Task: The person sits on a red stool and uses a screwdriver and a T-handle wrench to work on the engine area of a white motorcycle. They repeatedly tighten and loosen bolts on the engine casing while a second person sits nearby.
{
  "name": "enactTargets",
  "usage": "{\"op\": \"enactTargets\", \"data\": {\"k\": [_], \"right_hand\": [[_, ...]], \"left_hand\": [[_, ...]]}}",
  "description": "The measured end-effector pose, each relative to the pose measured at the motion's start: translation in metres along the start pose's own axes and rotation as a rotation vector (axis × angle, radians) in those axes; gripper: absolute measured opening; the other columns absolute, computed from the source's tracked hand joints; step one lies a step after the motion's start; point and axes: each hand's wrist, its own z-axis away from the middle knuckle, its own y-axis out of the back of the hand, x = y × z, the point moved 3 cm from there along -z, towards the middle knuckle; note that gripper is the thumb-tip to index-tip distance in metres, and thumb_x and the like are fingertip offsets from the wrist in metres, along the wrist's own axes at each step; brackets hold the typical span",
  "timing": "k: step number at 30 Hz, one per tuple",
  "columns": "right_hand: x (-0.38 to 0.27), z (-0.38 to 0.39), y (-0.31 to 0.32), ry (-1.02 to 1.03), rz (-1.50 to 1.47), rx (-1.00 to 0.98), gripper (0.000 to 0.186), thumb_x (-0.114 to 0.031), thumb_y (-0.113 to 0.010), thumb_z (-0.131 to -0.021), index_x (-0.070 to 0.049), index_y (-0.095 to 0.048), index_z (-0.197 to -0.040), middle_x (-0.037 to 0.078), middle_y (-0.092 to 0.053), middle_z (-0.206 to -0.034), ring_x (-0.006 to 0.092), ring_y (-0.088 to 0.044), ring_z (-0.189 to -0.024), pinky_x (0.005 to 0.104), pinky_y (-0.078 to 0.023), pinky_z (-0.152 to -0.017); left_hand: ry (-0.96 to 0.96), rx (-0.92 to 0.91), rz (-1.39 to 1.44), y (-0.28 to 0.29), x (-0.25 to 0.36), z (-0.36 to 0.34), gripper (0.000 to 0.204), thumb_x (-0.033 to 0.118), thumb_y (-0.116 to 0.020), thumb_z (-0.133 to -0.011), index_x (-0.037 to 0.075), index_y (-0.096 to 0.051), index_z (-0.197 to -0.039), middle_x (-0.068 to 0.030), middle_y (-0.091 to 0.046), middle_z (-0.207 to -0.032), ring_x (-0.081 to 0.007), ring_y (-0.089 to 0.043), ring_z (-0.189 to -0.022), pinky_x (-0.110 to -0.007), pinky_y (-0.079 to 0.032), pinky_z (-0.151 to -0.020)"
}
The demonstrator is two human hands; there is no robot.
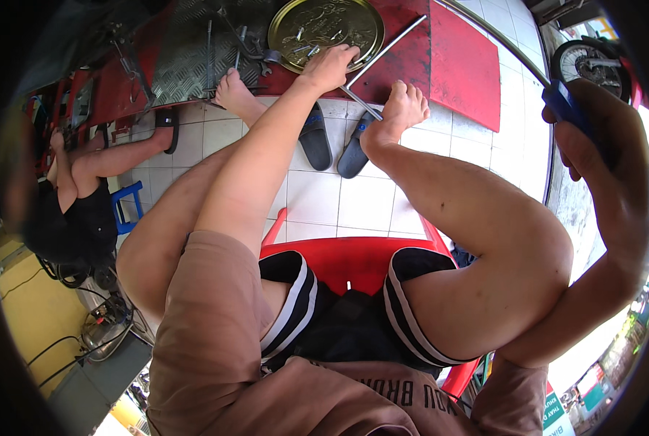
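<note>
My left hand (326, 68) reaches onto a round gold-coloured tray (291, 33) that holds several small metal parts (301, 33); its fingers are curled, and what they hold, if anything, is hidden. My right hand (597, 142) is raised at the far right, wrapped round the blue handle (568, 105) of a long-shafted tool (499, 35). Beside the tray a metal T-handle wrench (404, 38) lies near my right foot (404, 109). An open-ended wrench (266, 68) and metal rods (210, 51) lie left of the tray.
The red bench (464, 80) spans the top. Below it are black slides (317, 142). I sit on a red chair (339, 261). At left are a co-worker's leg (121, 160), a blue stool (126, 207) and hoses with machinery (102, 330). A motorcycle wheel (586, 58) stands upper right.
</note>
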Motion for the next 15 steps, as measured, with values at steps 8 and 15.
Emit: {"op": "enactTargets", "data": {"k": [8, 15], "right_hand": [[-0.021, 0.000, -0.008, 0.016, -0.026, -0.162, 0.036, -0.010, -0.058, -0.090, 0.001, -0.047, -0.123, 0.011, -0.062, -0.101, 0.0092, -0.049, -0.069, 0.0224, -0.041, -0.062], [-0.012, -0.002, -0.006, -0.106, 0.037, -0.101, 0.038, -0.011, -0.059, -0.090, 0.001, -0.047, -0.124, 0.011, -0.062, -0.104, 0.0089, -0.048, -0.071, 0.0220, -0.040, -0.063]], "left_hand": [[0.158, 0.236, 0.346, -0.007, -0.022, 0.010, 0.011, 0.005, -0.062, -0.081, 0.004, -0.061, -0.092, -0.0120, -0.066, -0.076, -0.0232, -0.065, -0.069, -0.034, -0.051, -0.062], [0.570, 0.693, 0.667, -0.002, -0.112, 0.002, 0.014, 0.012, -0.061, -0.083, 0.001, -0.068, -0.081, -0.0078, -0.068, -0.066, -0.0127, -0.066, -0.058, -0.026, -0.052, -0.057]]}}
